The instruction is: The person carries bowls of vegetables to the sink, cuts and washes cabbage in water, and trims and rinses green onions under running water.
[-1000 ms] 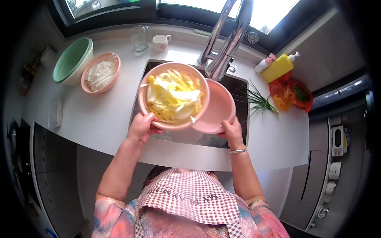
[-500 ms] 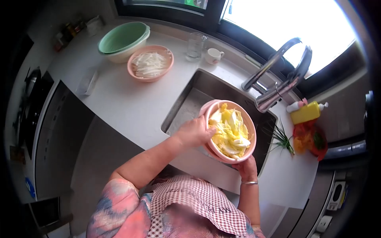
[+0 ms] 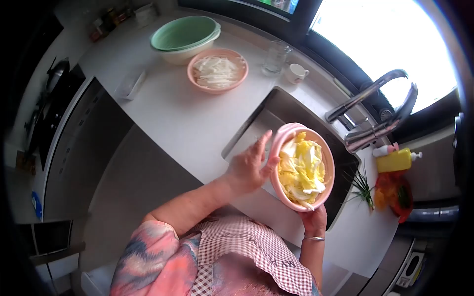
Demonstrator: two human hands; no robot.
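Note:
A pink bowl (image 3: pixel 330 190), with what looks like a second pink rim behind it, is tilted above the near side of the sink. Yellow and white cabbage leaves (image 3: pixel 302 167) fill it. My right hand (image 3: pixel 314 219), a silver bangle at its wrist, grips the bowl's lower edge, its fingers partly hidden underneath. At the bowl's left side, my left hand (image 3: pixel 248 166) is open with fingers apart; a fingertip lies at the rim, and whether it touches I cannot tell.
The steel sink (image 3: pixel 291 106) has a chrome faucet (image 3: pixel 368 111) behind it. Leftward stand a pink bowl of white strips (image 3: pixel 217 74), a green basin (image 3: pixel 185 33), a glass jug (image 3: pixel 276 56) and a white cup (image 3: pixel 296 74). Green stalks (image 3: pixel 364 190) and a yellow bottle (image 3: pixel 395 162) lie right.
My left hand has let go of the bowl's rim and spread its fingers. The bowl stays in my right hand. The whole view has shifted, so surroundings appear farther right.

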